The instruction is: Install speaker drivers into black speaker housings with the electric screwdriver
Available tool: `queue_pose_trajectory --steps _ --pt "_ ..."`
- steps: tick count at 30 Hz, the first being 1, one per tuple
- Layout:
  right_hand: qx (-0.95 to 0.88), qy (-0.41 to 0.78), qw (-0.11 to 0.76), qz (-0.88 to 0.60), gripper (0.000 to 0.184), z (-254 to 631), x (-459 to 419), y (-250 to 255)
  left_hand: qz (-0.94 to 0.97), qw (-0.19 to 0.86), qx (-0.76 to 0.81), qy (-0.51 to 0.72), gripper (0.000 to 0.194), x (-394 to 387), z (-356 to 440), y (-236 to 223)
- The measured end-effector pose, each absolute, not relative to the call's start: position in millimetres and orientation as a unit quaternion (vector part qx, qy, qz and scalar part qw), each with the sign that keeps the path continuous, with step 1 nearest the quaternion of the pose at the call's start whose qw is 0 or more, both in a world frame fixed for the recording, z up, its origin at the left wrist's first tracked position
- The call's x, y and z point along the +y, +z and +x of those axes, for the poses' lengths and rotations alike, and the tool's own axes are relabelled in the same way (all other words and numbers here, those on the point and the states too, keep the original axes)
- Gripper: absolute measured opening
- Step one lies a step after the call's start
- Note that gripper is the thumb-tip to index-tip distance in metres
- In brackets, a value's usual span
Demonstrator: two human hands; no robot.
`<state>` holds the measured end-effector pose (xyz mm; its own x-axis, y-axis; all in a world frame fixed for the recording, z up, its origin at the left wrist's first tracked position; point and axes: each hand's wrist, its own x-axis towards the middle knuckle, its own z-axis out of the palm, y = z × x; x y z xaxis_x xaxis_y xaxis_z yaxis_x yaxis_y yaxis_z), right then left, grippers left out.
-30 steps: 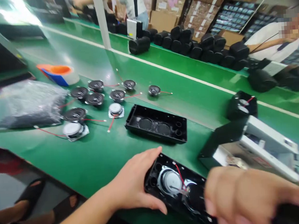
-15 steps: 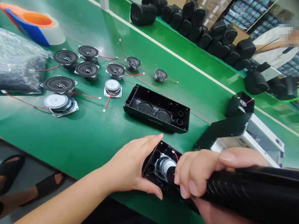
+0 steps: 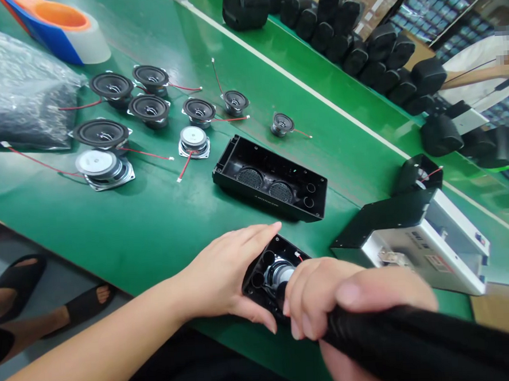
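My left hand (image 3: 225, 270) grips the end of a black speaker housing (image 3: 279, 243), thumb on the near side and fingers on the far side. Inside that housing sits a speaker driver (image 3: 279, 274), magnet side up, with a red wire and white plug beside it. My right hand (image 3: 330, 301) is wrapped round a thick black electric screwdriver (image 3: 402, 342), its front end pointing down into the housing; the tip is hidden behind my fingers. Just beyond, a second open housing (image 3: 271, 181) shows two round grilles inside.
Several loose speaker drivers (image 3: 111, 87) with red wires lie on the green table (image 3: 153, 219). A plastic bag (image 3: 20, 95) and a tape roll (image 3: 66, 29) are at left. A silver-and-black device (image 3: 417, 244) stands at right. Black speaker boxes (image 3: 247, 7) line the far side, near another person's arm (image 3: 467, 77).
My right hand and the screwdriver have shifted slightly left and downward over the housing. My left hand keeps its hold. The view has moved a little, showing more of the silver device.
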<state>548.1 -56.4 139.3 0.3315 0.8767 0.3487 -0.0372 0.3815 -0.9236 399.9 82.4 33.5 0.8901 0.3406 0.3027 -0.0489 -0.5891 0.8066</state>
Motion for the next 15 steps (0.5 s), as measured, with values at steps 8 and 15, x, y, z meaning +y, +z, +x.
queue_pose_trajectory --steps 8,15 --pt "-0.486 0.304 0.709 -0.411 0.013 532 -52 116 0.860 0.465 0.104 0.185 0.134 84 399 34" --pt "-0.551 0.252 0.706 -0.368 0.017 534 -38 91 0.871 0.444 0.110 0.181 0.130 86 396 30"
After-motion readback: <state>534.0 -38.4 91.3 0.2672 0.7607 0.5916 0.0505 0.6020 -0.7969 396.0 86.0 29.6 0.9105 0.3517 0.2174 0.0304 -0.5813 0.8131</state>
